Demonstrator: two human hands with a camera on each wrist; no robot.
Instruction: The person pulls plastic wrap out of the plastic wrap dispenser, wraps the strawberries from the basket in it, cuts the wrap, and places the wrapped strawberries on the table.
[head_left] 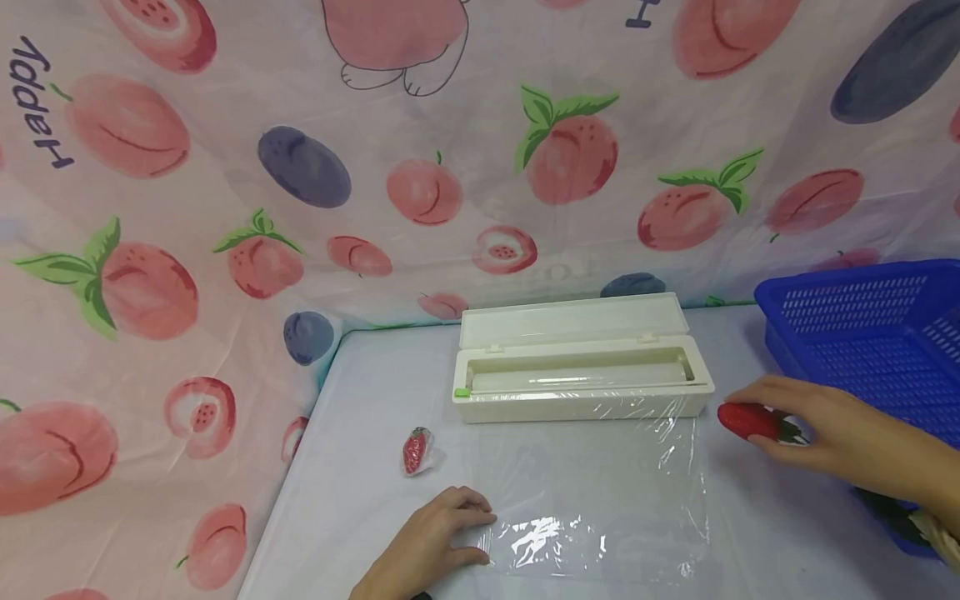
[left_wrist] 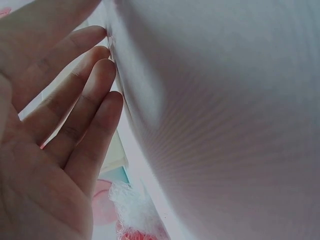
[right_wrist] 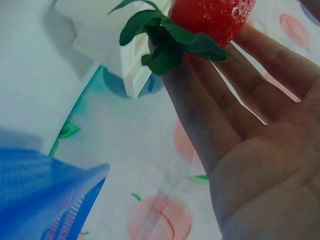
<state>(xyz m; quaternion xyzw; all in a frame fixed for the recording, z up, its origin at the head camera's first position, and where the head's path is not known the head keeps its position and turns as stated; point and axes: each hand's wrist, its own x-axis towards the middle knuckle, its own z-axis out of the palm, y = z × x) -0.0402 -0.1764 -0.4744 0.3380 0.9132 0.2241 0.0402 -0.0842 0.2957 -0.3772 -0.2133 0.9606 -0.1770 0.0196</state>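
Observation:
My right hand holds a red strawberry above the table, right of the white box. Green leaves on the strawberry show in the right wrist view. At the front, my left hand rests its fingertips at the left edge of a sheet of clear plastic wrap; its fingers are nearly straight in the left wrist view. The wrap runs out over the front of an open white dispenser box with a roll inside. A smaller wrapped strawberry lies beyond the left hand.
A blue plastic basket stands at the right, partly behind the right arm. Dark green leafy items show below that arm. The dispenser's lid leans back toward a fruit-printed cloth behind the white table.

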